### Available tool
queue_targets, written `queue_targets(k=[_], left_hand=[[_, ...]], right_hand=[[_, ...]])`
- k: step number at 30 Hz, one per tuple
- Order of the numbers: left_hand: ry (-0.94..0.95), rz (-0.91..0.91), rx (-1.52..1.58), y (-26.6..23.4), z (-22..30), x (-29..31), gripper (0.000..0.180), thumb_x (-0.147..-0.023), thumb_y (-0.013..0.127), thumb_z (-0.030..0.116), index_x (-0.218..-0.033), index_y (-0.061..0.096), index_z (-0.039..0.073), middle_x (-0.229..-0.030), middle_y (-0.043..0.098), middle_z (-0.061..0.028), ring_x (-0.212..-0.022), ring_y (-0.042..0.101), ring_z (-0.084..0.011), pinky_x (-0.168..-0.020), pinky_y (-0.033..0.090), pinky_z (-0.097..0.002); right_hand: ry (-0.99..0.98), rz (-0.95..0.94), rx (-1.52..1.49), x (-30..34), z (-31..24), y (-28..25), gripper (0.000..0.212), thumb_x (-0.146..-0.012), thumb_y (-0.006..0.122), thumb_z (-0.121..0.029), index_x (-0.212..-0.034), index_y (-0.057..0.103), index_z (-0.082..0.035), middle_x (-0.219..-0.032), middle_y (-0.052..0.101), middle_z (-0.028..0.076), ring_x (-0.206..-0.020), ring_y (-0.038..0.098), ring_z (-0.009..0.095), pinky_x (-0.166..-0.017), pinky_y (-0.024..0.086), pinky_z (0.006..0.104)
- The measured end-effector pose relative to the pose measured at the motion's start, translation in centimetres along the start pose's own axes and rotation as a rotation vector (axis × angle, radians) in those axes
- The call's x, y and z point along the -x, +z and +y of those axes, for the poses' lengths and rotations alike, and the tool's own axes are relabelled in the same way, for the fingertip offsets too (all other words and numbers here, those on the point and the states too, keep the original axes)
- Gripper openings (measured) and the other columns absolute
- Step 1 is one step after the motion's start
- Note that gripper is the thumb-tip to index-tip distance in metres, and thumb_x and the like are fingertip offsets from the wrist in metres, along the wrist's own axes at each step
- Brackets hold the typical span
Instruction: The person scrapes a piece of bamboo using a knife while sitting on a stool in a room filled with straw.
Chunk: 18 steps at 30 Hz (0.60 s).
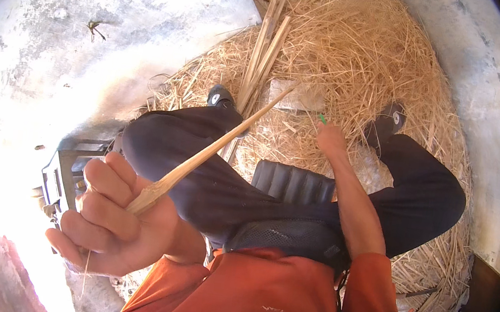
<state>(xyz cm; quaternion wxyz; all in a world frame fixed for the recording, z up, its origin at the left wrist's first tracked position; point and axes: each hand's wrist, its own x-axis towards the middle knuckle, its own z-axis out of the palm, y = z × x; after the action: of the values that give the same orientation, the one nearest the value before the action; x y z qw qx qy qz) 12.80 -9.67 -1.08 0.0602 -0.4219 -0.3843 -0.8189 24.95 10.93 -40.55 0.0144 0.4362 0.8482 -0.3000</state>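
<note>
My left hand (111, 217) is raised at the lower left, its fingers curled round the near end of a long, pale split wooden strip (200, 157). From there the strip slants away to the upper right, narrowing toward a far end close to a pale block (298, 97) on the floor. Low between my feet, my right hand (332, 139) is closed on a small green object (322, 119). Only a bit of it shows, so its kind cannot be made out. A thin fibre dangles below my left hand.
Straw-like shavings (376, 40) cover the floor ahead and to the right. Several long split strips (263, 58) lie by my left shoe (221, 96). A dark machine-like object (68, 165) stands left of my knee. Pale walls (481, 53) enclose the space; a dark padded piece (292, 183) sits between my legs.
</note>
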Motion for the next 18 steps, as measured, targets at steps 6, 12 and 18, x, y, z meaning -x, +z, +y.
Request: queue_targets(k=[6, 12, 18], left_hand=[[-0.023, 0.100, -0.048, -1.7, -0.1, 0.1, 0.049, -0.100, 0.021, 0.037, -0.056, 0.028, 0.018, -0.043, 0.026, 0.0024, -0.055, 0.018, -0.0112, -0.054, 0.021, -0.0272], [0.058, 0.245, -0.090, -1.6, -0.1, -0.7, 0.048, -0.100, 0.025, 0.036, -0.056, 0.028, 0.019, -0.042, 0.025, 0.0033, -0.055, 0.017, -0.0107, -0.053, 0.020, -0.0267], [0.061, 0.271, -0.109, -0.3, -1.1, -1.2, 0.047, -0.100, 0.027, 0.035, -0.055, 0.027, 0.019, -0.043, 0.025, 0.0042, -0.056, 0.018, -0.0103, -0.054, 0.020, -0.0262]], right_hand=[[0.018, 0.055, -0.499, 5.0, -12.9, -10.2, 0.039, -0.099, 0.041, -0.034, -0.096, 0.053, 0.003, -0.064, 0.056, 0.028, -0.063, 0.058, 0.044, -0.060, 0.043, 0.0521], [-0.219, -0.091, -0.384, 5.3, -17.2, -10.7, 0.028, -0.097, 0.045, -0.024, -0.097, 0.053, 0.002, -0.067, 0.057, 0.027, -0.063, 0.060, 0.041, -0.056, 0.045, 0.0481], [0.031, 0.014, 0.052, -2.1, -0.2, 2.0, 0.033, -0.096, 0.042, -0.023, -0.112, 0.053, 0.003, -0.080, 0.063, 0.024, -0.076, 0.064, 0.043, -0.071, 0.051, 0.0503]])
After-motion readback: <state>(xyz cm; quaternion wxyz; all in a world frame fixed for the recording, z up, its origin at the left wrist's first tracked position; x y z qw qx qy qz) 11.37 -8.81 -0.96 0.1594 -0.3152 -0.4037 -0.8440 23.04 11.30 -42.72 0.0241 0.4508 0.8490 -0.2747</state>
